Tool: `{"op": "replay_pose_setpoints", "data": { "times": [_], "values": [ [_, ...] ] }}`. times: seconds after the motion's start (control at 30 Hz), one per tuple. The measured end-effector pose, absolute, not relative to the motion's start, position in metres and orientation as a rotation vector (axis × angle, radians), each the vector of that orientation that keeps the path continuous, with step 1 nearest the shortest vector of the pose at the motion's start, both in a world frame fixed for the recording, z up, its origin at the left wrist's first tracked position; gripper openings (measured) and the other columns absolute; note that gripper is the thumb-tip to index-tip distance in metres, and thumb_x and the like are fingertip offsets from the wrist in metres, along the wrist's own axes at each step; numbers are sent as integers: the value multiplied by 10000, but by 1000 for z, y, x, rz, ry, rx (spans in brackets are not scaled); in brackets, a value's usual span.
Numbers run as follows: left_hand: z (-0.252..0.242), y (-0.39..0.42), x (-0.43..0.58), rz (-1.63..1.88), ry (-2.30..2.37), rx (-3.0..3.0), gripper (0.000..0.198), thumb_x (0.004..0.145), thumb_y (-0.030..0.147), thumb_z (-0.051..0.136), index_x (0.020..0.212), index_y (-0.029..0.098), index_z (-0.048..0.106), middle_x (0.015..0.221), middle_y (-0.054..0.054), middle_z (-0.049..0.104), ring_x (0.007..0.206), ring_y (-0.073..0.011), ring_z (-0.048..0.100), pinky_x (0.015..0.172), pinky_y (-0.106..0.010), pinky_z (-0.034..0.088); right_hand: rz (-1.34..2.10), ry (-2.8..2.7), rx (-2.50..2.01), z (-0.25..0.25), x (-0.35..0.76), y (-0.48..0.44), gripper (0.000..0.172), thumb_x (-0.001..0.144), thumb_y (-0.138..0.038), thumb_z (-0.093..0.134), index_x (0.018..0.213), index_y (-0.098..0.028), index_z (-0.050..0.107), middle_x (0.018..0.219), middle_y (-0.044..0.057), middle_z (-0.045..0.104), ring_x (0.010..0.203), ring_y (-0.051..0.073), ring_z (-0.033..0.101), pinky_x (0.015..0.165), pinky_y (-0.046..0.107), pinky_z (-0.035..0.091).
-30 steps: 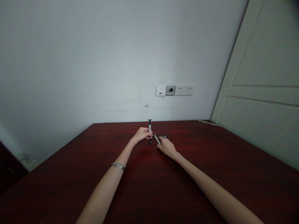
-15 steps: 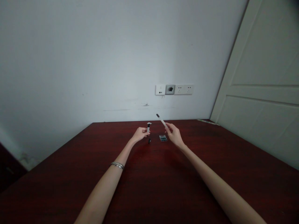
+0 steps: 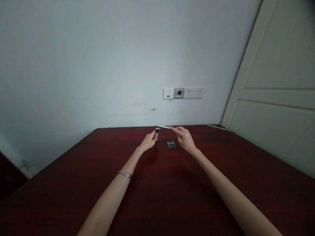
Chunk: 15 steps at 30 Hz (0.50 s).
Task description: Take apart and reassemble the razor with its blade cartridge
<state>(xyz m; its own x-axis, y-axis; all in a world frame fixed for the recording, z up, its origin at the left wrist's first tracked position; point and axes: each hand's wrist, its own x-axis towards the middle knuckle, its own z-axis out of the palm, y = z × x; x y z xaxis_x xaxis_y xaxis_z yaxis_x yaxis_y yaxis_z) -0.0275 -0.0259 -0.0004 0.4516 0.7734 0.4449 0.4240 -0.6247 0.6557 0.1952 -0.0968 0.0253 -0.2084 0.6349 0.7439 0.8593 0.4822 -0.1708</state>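
Note:
My left hand (image 3: 148,141) is closed around a small upright tool with a grey handle (image 3: 156,135), a black neck and a pale flared head; its exact kind is too small to tell. My right hand (image 3: 185,139) pinches a slim white stick (image 3: 164,127), held nearly level and pointing left. The stick's left end is at or just above the flared head; whether they touch I cannot tell. Below my left fingertips a small black piece (image 3: 157,147) is on the table. Between the hands lies a flat clear case (image 3: 171,144) with dark bluish contents.
The dark red wooden table (image 3: 157,190) reaches to a white wall (image 3: 73,65). Wall sockets (image 3: 193,93) and a black plug (image 3: 179,92) are above its back edge. A pale strip (image 3: 218,127) lies at the back right corner, near a white panelled door (image 3: 278,98).
My right hand has tipped the stick from a steep slant to nearly level, bringing its far end down and left to the tool's head. My left hand stays almost still.

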Motion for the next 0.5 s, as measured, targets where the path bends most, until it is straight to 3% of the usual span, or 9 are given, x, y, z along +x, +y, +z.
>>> {"op": "replay_pose_setpoints", "data": {
  "times": [0.5],
  "values": [
    [-10,-20,-30,983,1064,2341,142,760,163,518,891,168,575,682,20,569,605,-104,514,618,-195,384,-422,-1989,-1213,22,209,-90,541,829,-31,356,1264,-303,529,1020,63,591,921,171,515,797,304,341]
  ]
}}
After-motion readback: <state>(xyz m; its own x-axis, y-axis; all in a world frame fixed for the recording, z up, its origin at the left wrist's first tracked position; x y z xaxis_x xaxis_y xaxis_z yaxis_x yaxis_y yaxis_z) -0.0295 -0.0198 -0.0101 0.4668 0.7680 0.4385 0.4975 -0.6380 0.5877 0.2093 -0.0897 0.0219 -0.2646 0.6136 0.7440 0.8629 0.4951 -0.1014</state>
